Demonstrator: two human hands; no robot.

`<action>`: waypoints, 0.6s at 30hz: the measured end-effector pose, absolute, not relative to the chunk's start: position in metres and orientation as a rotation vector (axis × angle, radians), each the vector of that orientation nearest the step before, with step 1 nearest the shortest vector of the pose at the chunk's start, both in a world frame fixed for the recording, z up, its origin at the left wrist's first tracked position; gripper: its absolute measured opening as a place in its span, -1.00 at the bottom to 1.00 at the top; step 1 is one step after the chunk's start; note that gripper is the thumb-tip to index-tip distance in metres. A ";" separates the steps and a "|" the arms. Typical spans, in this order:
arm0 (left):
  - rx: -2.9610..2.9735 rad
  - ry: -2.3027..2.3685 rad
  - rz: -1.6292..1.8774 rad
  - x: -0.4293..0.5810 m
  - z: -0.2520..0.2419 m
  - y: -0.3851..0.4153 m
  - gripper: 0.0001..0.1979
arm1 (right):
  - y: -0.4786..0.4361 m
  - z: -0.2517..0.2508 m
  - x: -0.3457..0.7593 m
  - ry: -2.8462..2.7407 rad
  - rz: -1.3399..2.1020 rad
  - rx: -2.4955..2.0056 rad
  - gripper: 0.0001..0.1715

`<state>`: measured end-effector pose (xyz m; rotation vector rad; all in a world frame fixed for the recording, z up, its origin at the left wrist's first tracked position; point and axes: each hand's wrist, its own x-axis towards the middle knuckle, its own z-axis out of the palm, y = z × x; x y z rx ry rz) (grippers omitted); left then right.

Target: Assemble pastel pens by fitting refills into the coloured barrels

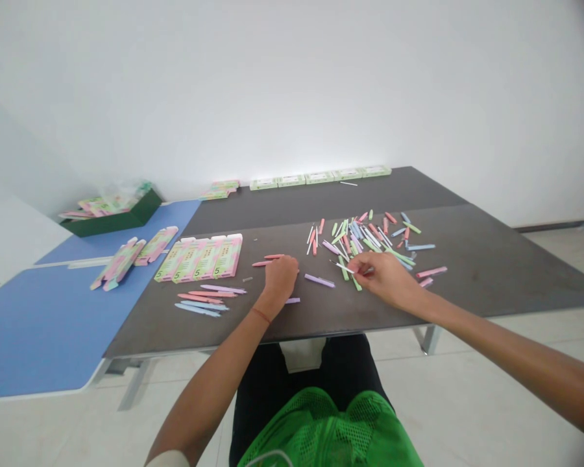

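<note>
Pens (370, 239) in pastel pink, green, blue and lilac lie in a loose heap on a dark grey tabletop (486, 285), seen from the head camera, the only view. The right hand (382, 275) reaches to the heap's near edge, thumb and forefinger pinched on a thin white pen (341, 265). Its far end sticks out past the fingertips, and the part inside the grip is hidden. The left hand (281, 279) sits curled, knuckles up, fingers folded under, over two pink pens (267, 262) whose ends poke out from beneath it; from this angle, you cannot tell whether it grips them or only covers them. A lilac pen (320, 280) lies between the hands, and a lilac stub (292, 300) shows just past the left wrist, partly hidden. A red cord (261, 315) circles that wrist. Left of the hands, a row of four flat printed boxes (199, 257) marked 5 lies just above a short line of pens (202, 299). More boxes (119, 263) lie on a blue table (53, 331), and a dark green tray (111, 220) holds others, blurred behind a clear bag. A far row of boxes (320, 177) lines the tabletop's back edge, too small to read. Green mesh fabric (331, 434) lies on the lap, cut off by the frame's bottom.
</note>
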<state>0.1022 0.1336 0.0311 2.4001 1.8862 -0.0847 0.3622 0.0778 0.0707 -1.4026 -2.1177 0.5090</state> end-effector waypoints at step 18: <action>2.113 1.143 1.059 0.082 0.091 0.041 -0.87 | 0.032 0.104 0.350 -2.240 0.238 -0.909 -0.77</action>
